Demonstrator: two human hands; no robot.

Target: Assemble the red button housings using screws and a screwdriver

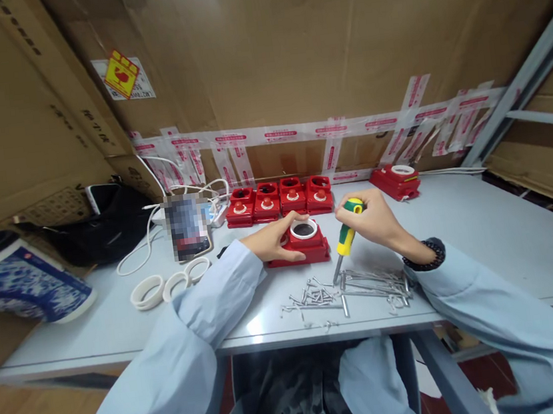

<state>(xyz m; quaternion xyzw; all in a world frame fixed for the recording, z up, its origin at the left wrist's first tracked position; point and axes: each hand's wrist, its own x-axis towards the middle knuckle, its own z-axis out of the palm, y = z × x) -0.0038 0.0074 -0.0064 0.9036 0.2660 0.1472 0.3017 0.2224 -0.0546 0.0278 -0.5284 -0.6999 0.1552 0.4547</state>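
Observation:
My left hand grips a red housing on the table, fingers over its top and thumb along the near side. A white ring surrounds the round opening at the housing's right end. In my right hand is a screwdriver with a green and yellow handle, its shaft slanting down and left. Its tip is down by a pile of loose screws; whether a screw is on it I cannot tell. Long metal rods lie right of the screws.
Several red housings stand in a row behind, and another red housing sits back right. White rings, a phone, white cables and a blue-white cup are at left. Cardboard walls the back.

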